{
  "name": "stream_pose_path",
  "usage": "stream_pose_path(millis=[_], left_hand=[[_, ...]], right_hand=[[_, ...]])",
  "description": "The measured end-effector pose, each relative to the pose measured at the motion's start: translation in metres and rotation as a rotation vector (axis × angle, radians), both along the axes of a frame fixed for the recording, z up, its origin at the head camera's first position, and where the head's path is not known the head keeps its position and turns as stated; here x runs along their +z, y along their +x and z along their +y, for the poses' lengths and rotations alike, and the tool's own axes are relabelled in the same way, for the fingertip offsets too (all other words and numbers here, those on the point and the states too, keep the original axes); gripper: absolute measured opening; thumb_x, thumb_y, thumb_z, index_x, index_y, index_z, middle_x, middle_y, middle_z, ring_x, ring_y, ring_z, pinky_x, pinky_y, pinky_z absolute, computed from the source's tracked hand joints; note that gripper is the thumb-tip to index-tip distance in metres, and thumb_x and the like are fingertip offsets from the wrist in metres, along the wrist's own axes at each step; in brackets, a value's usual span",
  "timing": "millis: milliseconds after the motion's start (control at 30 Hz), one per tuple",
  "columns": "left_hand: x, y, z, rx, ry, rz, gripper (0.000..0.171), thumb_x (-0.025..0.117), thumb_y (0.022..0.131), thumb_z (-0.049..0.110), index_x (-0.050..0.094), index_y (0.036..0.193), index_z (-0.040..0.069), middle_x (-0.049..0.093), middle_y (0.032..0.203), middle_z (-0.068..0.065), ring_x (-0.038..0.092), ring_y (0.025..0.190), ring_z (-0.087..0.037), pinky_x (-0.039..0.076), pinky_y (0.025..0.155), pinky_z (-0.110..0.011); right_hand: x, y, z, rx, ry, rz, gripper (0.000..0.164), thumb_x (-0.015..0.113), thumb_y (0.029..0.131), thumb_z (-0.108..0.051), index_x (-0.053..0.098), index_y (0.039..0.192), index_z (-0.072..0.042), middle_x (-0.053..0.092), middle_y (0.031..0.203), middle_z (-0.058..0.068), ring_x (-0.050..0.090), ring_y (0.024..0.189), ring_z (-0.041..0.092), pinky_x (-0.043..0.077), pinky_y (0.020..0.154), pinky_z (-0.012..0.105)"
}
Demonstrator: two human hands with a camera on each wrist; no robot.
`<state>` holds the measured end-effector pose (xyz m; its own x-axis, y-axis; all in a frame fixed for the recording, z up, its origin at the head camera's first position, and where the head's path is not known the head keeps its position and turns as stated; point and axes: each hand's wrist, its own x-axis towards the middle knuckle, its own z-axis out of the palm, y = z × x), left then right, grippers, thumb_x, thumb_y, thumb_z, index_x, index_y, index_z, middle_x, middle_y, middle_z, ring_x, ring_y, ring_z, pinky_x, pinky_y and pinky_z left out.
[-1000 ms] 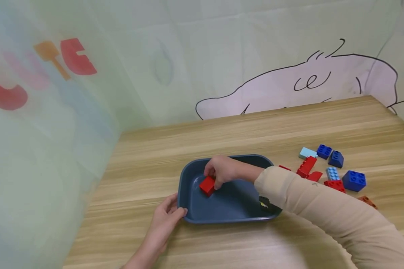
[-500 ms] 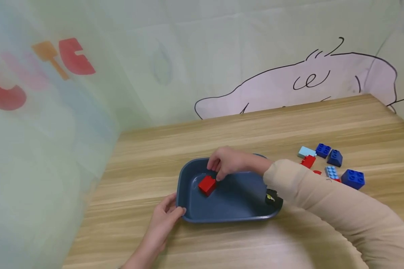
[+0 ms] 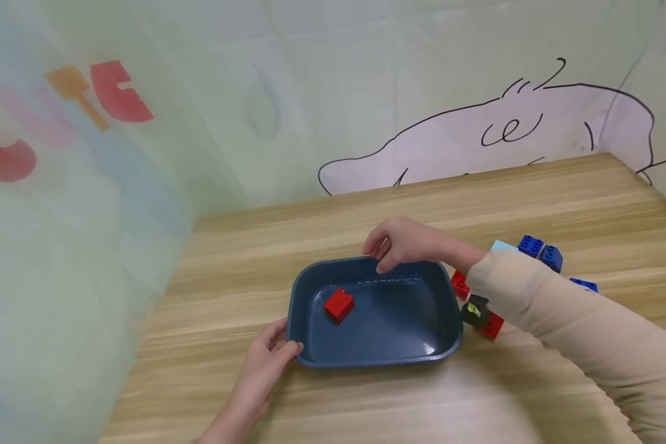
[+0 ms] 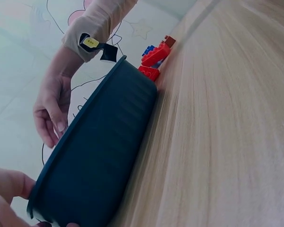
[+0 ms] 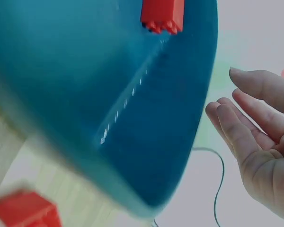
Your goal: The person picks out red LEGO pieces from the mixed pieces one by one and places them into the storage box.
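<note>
A dark blue plastic tray [image 3: 374, 364] stands on the wooden table, and one red toy brick [image 3: 339, 306] lies inside it toward the left. My left hand [image 3: 263, 361] holds the tray's near left corner, thumb over the rim and fingers against the outside wall. Above the tray's far rim is my right hand [image 3: 402, 243], its fingers loosely bent and nothing between them. The right wrist view has this hand [image 5: 262, 132] beside the tray wall, thumb and fingertips apart. In that view the same red brick [image 5: 162, 16] appears at the top edge.
Right of the tray lie loose bricks: red ones [image 3: 493, 325], dark blue ones [image 3: 531, 245] and a light blue one [image 3: 502, 246]. The right sleeve [image 3: 560, 314] covers part of that group. A printed cloth [image 3: 244, 123] hangs behind the table [image 3: 227, 240].
My right hand has let go of the red brick, which stays in the tray. The hand has risen and moved right toward the far rim. My left hand keeps its hold on the corner.
</note>
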<state>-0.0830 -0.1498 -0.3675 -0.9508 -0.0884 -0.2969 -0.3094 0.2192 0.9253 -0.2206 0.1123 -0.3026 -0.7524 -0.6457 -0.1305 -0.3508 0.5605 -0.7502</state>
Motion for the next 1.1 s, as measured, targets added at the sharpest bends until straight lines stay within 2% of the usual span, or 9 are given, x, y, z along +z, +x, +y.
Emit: stream_pose_path(millis=[400, 633, 800, 967, 1100], left_hand=[[0.001, 0.002, 0.0, 0.007, 0.006, 0.018, 0.056, 0.054, 0.079, 0.0, 0.041, 0.133, -0.008, 0.051, 0.125, -0.024, 0.055, 0.105, -0.025, 0.049, 0.082, -0.023], [0.002, 0.002, 0.0, 0.012, 0.006, 0.023, 0.056, 0.053, 0.079, 0.0, 0.041, 0.133, -0.009, 0.051, 0.125, -0.024, 0.055, 0.106, -0.026, 0.049, 0.083, -0.025], [0.002, 0.002, 0.0, 0.014, 0.004, 0.027, 0.055, 0.053, 0.079, -0.001, 0.042, 0.132, -0.009, 0.052, 0.124, -0.025, 0.055, 0.107, -0.027, 0.049, 0.083, -0.025], [0.002, 0.002, 0.001, 0.018, 0.007, 0.026, 0.055, 0.053, 0.079, -0.001, 0.042, 0.132, -0.009, 0.051, 0.125, -0.025, 0.054, 0.108, -0.028, 0.049, 0.084, -0.026], [0.001, 0.002, 0.001, 0.022, 0.014, 0.024, 0.055, 0.053, 0.079, -0.001, 0.042, 0.132, -0.009, 0.051, 0.126, -0.025, 0.054, 0.109, -0.028, 0.049, 0.085, -0.027]], right_hand=[[0.001, 0.0, 0.054, -0.155, 0.0, 0.024, 0.039, 0.072, 0.076, -0.002, 0.062, 0.114, 0.001, 0.063, 0.11, 0.018, 0.062, 0.096, 0.027, 0.054, 0.078, 0.036], [-0.007, 0.006, 0.08, -0.186, -0.013, 0.016, 0.039, 0.072, 0.077, -0.003, 0.061, 0.114, 0.004, 0.062, 0.11, 0.023, 0.062, 0.096, 0.029, 0.054, 0.077, 0.037], [-0.014, 0.01, 0.096, -0.223, 0.055, 0.032, 0.039, 0.072, 0.076, -0.003, 0.061, 0.112, 0.007, 0.063, 0.106, 0.022, 0.061, 0.094, 0.03, 0.054, 0.075, 0.037], [-0.021, 0.015, 0.107, -0.276, 0.138, 0.011, 0.04, 0.073, 0.075, -0.007, 0.062, 0.111, 0.007, 0.064, 0.103, 0.02, 0.059, 0.091, 0.028, 0.054, 0.073, 0.036], [-0.027, 0.021, 0.112, -0.276, 0.16, -0.005, 0.04, 0.074, 0.074, -0.008, 0.063, 0.111, 0.005, 0.065, 0.101, 0.018, 0.06, 0.089, 0.026, 0.055, 0.07, 0.035]])
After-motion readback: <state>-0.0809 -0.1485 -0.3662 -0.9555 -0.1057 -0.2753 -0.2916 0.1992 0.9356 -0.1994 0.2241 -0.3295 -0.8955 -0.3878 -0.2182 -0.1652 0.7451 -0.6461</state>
